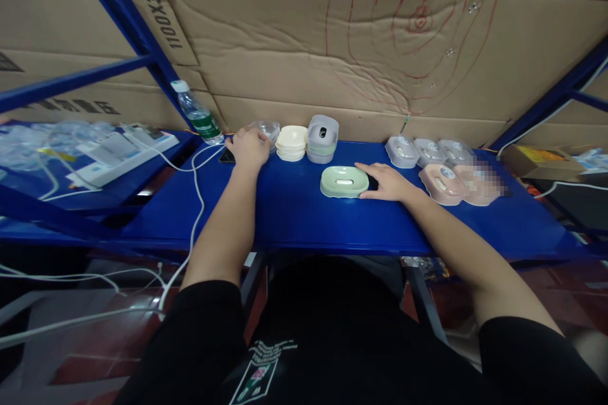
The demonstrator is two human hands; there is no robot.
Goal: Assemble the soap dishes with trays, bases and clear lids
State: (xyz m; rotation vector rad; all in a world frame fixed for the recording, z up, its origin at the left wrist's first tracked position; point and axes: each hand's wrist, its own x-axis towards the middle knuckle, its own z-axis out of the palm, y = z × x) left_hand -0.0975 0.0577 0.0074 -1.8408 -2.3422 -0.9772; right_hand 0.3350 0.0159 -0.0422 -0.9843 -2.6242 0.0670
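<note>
A green oval dish [344, 181] lies on the blue table [294, 218] in front of me. My right hand [386, 182] touches its right edge, with thumb and fingers spread apart. At the left, my left hand [249, 147] reaches to a stack of clear plastic pieces [268, 131]; its fingertips are partly hidden, and whether it grips a piece cannot be made out. Right of that stack stand cream dishes [291, 142] piled up, and beside them a stack of grey and green holders [323, 138].
Several grey packed dishes [402, 152] and pink packed dishes [443, 183] sit at the right. A water bottle [202, 119] stands at the back left, near a white cable [198, 196]. Cardboard [285, 31] rises behind the table.
</note>
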